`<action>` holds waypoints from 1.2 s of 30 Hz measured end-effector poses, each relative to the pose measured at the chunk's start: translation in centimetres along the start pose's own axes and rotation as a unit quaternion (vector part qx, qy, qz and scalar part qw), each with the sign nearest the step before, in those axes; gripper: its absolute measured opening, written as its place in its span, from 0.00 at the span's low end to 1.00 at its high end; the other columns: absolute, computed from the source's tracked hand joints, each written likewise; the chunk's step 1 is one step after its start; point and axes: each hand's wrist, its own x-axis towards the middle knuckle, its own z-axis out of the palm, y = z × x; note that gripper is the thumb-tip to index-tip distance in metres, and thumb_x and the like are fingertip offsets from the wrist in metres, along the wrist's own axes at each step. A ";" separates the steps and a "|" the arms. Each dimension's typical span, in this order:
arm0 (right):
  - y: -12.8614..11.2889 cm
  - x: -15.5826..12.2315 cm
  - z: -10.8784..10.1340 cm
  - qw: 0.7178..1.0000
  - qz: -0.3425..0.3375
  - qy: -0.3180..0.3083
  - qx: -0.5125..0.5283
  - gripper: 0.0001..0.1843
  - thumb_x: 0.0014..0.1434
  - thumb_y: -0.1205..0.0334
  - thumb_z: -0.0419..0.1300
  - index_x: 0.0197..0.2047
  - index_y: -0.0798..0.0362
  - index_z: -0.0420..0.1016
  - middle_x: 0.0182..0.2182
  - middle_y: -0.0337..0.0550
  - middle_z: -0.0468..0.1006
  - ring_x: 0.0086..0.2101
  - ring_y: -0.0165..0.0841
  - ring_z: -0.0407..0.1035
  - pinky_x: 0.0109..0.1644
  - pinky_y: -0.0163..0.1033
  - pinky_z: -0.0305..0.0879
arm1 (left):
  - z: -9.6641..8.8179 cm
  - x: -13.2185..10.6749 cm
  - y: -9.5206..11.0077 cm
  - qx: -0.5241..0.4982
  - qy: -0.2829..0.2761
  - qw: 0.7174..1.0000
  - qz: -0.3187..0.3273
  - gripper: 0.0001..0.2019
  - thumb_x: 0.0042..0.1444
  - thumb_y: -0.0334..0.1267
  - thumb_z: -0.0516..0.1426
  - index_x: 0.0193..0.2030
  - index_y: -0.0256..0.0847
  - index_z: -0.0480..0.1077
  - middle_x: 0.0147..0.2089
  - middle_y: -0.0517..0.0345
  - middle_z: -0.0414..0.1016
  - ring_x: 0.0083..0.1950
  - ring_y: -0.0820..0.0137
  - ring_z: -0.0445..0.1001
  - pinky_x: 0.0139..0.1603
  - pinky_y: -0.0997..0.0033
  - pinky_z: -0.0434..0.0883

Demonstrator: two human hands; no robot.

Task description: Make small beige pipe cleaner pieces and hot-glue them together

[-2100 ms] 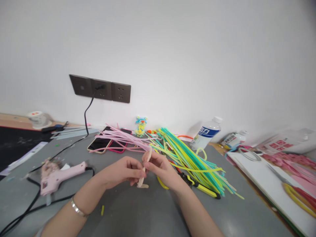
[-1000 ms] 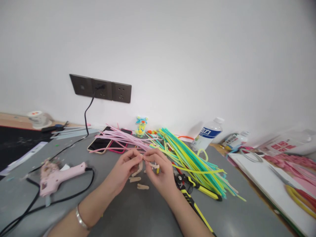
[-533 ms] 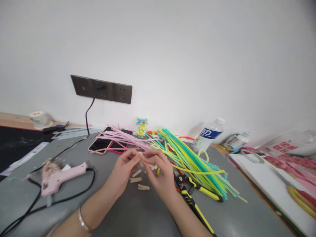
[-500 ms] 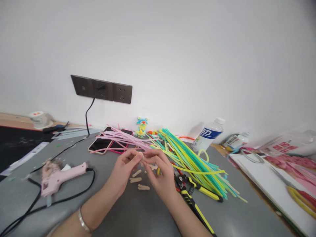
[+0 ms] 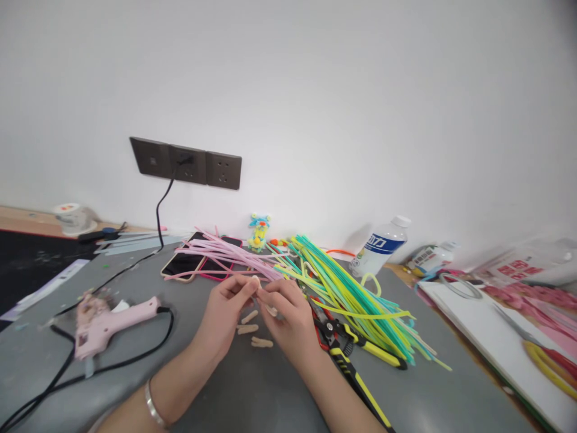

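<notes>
Beige strip point(image 5: 255, 281) sits pinched in the grip of left hand point(image 5: 225, 313) and right hand point(image 5: 291, 314), angled inward.

The head view faces the wall point(image 5: 324, 120), looking down over both hands point(image 5: 220, 316)

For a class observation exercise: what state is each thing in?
Left hand: pinching beige stem
Right hand: pinching beige too
Beige pieces: loose on table
Pliers: handles apart
Glue gun: on its side
Plug: in socket
Phones: screens dark, partly covered
Bottle: capped
Figure: standing
Scissors: too blurred to tell
</notes>
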 end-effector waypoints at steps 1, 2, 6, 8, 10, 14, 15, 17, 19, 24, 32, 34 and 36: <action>0.0 0.0 0.0 1.000 -0.001 0.003 -0.001 0.09 0.61 0.75 0.60 0.35 0.51 0.72 0.29 0.42 0.76 0.31 0.33 0.69 0.36 0.39 0.65 | 0.0 0.0 0.0 -0.008 -0.001 1.000 -0.004 0.18 0.35 0.48 0.74 0.22 0.35 0.76 0.23 0.63 0.72 0.29 0.77 0.67 0.32 0.81 0.68; 0.0 0.1 0.0 1.000 0.002 0.004 0.001 0.09 0.61 0.75 0.61 0.34 0.51 0.72 0.29 0.42 0.76 0.30 0.33 0.69 0.36 0.39 0.65 | -0.1 0.1 0.1 -0.017 -0.003 1.000 -0.010 0.18 0.34 0.47 0.74 0.22 0.35 0.76 0.24 0.63 0.73 0.29 0.77 0.68 0.33 0.80 0.70; 0.1 0.1 -0.3 0.999 0.007 0.000 0.033 0.09 0.62 0.74 0.60 0.35 0.51 0.73 0.30 0.43 0.77 0.32 0.33 0.70 0.37 0.39 0.66 | -0.4 0.5 0.2 -0.038 -0.018 0.998 -0.040 0.17 0.34 0.45 0.75 0.26 0.36 0.78 0.26 0.61 0.77 0.29 0.76 0.73 0.34 0.79 0.73; 0.3 0.1 -0.5 0.998 0.009 -0.008 0.055 0.09 0.63 0.75 0.59 0.37 0.50 0.74 0.31 0.43 0.77 0.32 0.33 0.71 0.37 0.38 0.67 | -0.7 0.7 0.4 -0.030 -0.042 0.997 -0.049 0.18 0.36 0.44 0.74 0.33 0.38 0.80 0.27 0.62 0.78 0.29 0.76 0.74 0.33 0.79 0.73; 0.5 0.1 -0.7 0.997 0.019 -0.013 0.078 0.10 0.63 0.75 0.59 0.38 0.50 0.75 0.31 0.43 0.77 0.33 0.33 0.71 0.37 0.38 0.68 | -1.0 1.0 0.8 -0.005 -0.080 0.996 -0.035 0.19 0.41 0.43 0.73 0.40 0.40 0.80 0.27 0.62 0.78 0.29 0.76 0.74 0.32 0.80 0.73; 0.7 0.1 -0.8 0.984 0.071 0.008 0.164 0.11 0.62 0.76 0.58 0.37 0.50 0.75 0.32 0.42 0.76 0.34 0.34 0.72 0.39 0.39 0.68 | -1.7 1.6 1.4 0.096 -0.139 0.983 0.070 0.10 0.46 0.40 0.70 0.30 0.39 0.77 0.24 0.61 0.78 0.27 0.74 0.76 0.30 0.78 0.74; 0.7 0.1 -0.7 0.977 0.091 0.016 0.193 0.11 0.62 0.75 0.58 0.36 0.49 0.75 0.31 0.42 0.77 0.34 0.34 0.72 0.39 0.39 0.68 | -1.9 1.6 1.6 0.118 -0.153 0.977 0.092 0.08 0.47 0.38 0.70 0.29 0.39 0.77 0.25 0.61 0.78 0.27 0.73 0.77 0.30 0.78 0.74; 0.6 0.2 -0.6 0.959 0.132 0.029 0.250 0.09 0.62 0.73 0.59 0.34 0.49 0.75 0.30 0.40 0.76 0.33 0.34 0.72 0.39 0.39 0.67 | -2.2 1.7 1.8 0.148 -0.175 0.965 0.130 0.06 0.48 0.36 0.69 0.28 0.40 0.77 0.26 0.59 0.80 0.27 0.72 0.78 0.31 0.77 0.76; 0.5 0.4 -0.5 0.936 0.171 0.035 0.305 0.07 0.61 0.70 0.61 0.33 0.49 0.75 0.28 0.39 0.75 0.32 0.33 0.71 0.38 0.38 0.67 | -2.4 1.6 2.0 0.170 -0.190 0.954 0.161 0.04 0.48 0.34 0.68 0.27 0.40 0.78 0.26 0.58 0.81 0.27 0.71 0.79 0.30 0.76 0.76; 0.3 0.6 -0.3 0.862 0.267 0.019 0.430 0.05 0.58 0.61 0.67 0.32 0.50 0.75 0.29 0.38 0.74 0.27 0.31 0.72 0.31 0.36 0.70 | -2.9 1.4 2.3 0.210 -0.180 0.942 0.192 0.03 0.48 0.33 0.68 0.27 0.41 0.80 0.25 0.57 0.82 0.26 0.70 0.79 0.29 0.76 0.76; -0.1 0.5 0.1 0.751 0.377 0.011 0.542 0.15 0.53 0.52 0.70 0.31 0.50 0.70 0.30 0.36 0.75 0.27 0.29 0.73 0.34 0.35 0.70 | -2.7 0.9 2.5 0.301 -0.098 0.911 0.266 0.04 0.51 0.35 0.65 0.28 0.44 0.82 0.27 0.54 0.82 0.28 0.67 0.78 0.29 0.74 0.73; -0.2 0.6 0.1 0.728 0.409 0.014 0.551 0.17 0.53 0.50 0.70 0.31 0.50 0.69 0.28 0.37 0.76 0.27 0.30 0.72 0.34 0.36 0.70 | -2.7 0.9 2.5 0.323 -0.096 0.896 0.287 0.03 0.51 0.35 0.65 0.28 0.46 0.82 0.28 0.54 0.82 0.30 0.66 0.78 0.30 0.74 0.72; -0.3 0.5 0.1 0.714 0.435 0.021 0.547 0.18 0.51 0.49 0.71 0.31 0.50 0.68 0.26 0.37 0.77 0.26 0.30 0.72 0.33 0.36 0.69 | -2.8 0.9 2.5 0.331 -0.104 0.887 0.304 0.04 0.51 0.35 0.65 0.28 0.47 0.82 0.28 0.54 0.82 0.30 0.66 0.77 0.32 0.73 0.72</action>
